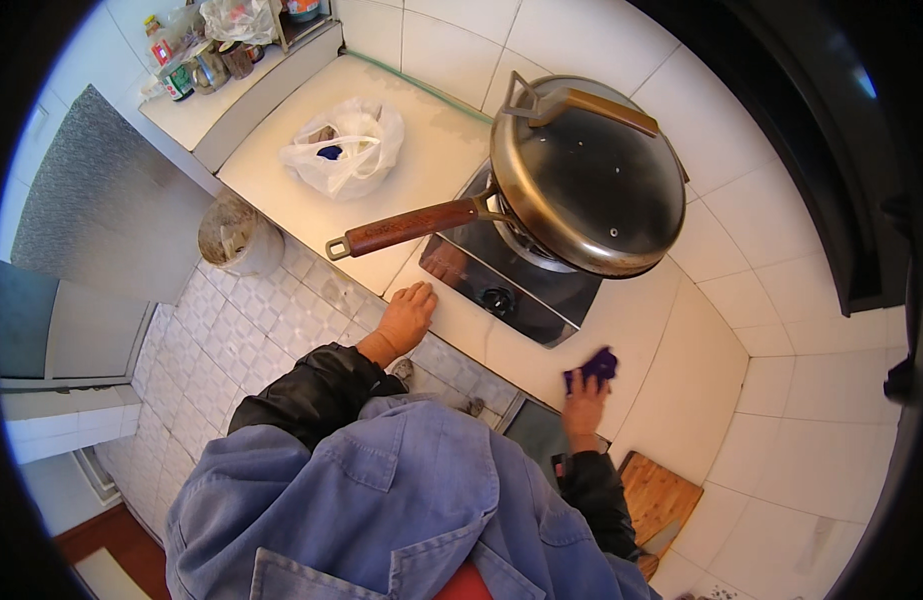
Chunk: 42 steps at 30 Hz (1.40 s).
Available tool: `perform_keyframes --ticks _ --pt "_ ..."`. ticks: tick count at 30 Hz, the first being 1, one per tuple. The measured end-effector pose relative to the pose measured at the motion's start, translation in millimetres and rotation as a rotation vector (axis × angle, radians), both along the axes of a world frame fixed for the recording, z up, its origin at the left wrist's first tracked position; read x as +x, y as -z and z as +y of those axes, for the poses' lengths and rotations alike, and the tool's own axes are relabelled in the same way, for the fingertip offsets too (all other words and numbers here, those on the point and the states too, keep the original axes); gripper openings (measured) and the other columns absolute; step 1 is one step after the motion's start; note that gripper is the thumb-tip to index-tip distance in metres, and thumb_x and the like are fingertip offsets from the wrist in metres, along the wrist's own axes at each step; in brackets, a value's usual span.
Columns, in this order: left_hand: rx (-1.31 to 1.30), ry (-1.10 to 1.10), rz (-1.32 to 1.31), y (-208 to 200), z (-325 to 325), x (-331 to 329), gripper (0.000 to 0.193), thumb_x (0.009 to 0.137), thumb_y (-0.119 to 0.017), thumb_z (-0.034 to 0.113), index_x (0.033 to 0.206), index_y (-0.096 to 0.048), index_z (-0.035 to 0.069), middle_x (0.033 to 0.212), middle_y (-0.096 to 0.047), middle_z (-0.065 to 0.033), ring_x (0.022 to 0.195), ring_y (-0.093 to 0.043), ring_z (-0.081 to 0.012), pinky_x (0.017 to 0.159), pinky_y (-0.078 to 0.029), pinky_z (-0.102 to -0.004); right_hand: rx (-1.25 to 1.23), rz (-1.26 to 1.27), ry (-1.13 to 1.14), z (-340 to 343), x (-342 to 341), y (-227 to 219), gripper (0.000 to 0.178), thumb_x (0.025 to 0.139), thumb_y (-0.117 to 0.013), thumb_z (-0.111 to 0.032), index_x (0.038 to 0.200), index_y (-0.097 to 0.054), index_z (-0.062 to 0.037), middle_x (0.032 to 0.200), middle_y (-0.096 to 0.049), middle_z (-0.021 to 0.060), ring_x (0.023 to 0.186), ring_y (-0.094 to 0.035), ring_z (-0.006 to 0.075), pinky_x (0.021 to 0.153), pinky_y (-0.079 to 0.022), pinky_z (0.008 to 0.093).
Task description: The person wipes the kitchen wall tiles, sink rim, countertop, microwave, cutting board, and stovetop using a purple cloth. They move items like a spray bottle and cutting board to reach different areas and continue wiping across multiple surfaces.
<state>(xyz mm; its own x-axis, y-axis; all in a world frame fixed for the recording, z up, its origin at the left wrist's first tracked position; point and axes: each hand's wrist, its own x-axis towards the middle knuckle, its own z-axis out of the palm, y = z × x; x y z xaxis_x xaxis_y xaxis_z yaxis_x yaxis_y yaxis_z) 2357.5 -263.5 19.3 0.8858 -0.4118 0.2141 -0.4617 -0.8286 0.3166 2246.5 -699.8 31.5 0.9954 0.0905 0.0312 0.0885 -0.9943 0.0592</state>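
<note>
My right hand (583, 408) presses a dark purple cloth (593, 369) onto the pale countertop (461, 322), to the right of the gas stove (511, 300). Some blur shows on the cloth. On the counter's front edge, left of the stove, my left hand (406, 316) lies with fingers stretched out and nothing in it. Over the burner stands a large wok (636, 265) under a glass lid (591, 175), whose brown handle lies across the top. The wok's wooden handle (411, 228) points left, above and beyond my left hand. The stove's black knob (497, 301) faces the front.
A white plastic bag (356, 165) sits at the counter's back left, near a shelf with jars and bottles (209, 66). A stained bucket (239, 238) stands on the tiled floor. At lower right are a wooden cutting board (656, 495) and a knife (661, 538). A dark hood (831, 180) overhangs the right.
</note>
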Motion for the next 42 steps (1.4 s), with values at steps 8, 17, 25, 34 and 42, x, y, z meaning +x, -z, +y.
perform_keyframes --ticks 8,17,25,34,42 --pt "0.049 0.052 0.097 -12.7 8.8 8.9 0.050 0.077 -0.076 0.021 0.123 -0.060 0.005 0.131 -0.056 -0.0149 0.126 -0.052 -0.0335 0.099 -0.047 -0.0456 0.194 0.052 -0.240 84.9 0.3 -28.3 0.054 0.081 -0.066 -0.005 0.133 -0.067 -0.0185 0.142 -0.057 0.0127 0.135 -0.045 0.0489 0.108 -0.044 0.0538" --pt "0.017 0.074 0.176 -21.8 15.6 16.6 0.049 0.077 -0.078 0.020 0.121 -0.060 0.008 0.129 -0.056 -0.0118 0.126 -0.052 -0.0338 0.099 -0.047 -0.0464 0.103 0.027 0.021 87.5 -0.2 -10.6 0.058 0.082 -0.072 -0.011 0.139 -0.063 -0.0170 0.136 -0.057 0.0170 0.135 -0.044 0.0496 0.112 -0.041 0.0558" --pt "-0.013 0.101 0.153 -23.7 17.8 14.2 0.056 0.075 -0.081 0.016 0.125 -0.060 0.006 0.131 -0.057 -0.0138 0.125 -0.054 -0.0361 0.100 -0.048 -0.0461 0.265 -0.113 -0.259 118.3 25.6 -10.5 0.044 0.082 -0.068 -0.014 0.125 -0.071 -0.0181 0.134 -0.058 0.0118 0.133 -0.048 0.0429 0.103 -0.049 0.0514" --pt "0.026 0.155 0.126 -16.9 17.5 12.4 0.064 0.074 -0.080 0.013 0.132 -0.057 0.004 0.135 -0.056 -0.0184 0.127 -0.052 -0.0393 0.108 -0.045 -0.0457 0.013 -0.275 0.456 -14.2 -9.8 11.2 0.050 0.084 -0.068 -0.006 0.133 -0.066 -0.0138 0.134 -0.058 0.0193 0.130 -0.046 0.0507 0.102 -0.050 0.0552" --pt "0.080 0.159 0.090 -13.5 16.8 12.4 0.062 0.076 -0.079 0.015 0.132 -0.056 0.003 0.137 -0.056 -0.0168 0.126 -0.054 -0.0384 0.106 -0.048 -0.0451 0.260 -0.300 -0.106 96.9 -11.0 5.0 0.044 0.083 -0.063 -0.007 0.125 -0.069 -0.0169 0.130 -0.060 0.0117 0.133 -0.048 0.0417 0.101 -0.047 0.0511"
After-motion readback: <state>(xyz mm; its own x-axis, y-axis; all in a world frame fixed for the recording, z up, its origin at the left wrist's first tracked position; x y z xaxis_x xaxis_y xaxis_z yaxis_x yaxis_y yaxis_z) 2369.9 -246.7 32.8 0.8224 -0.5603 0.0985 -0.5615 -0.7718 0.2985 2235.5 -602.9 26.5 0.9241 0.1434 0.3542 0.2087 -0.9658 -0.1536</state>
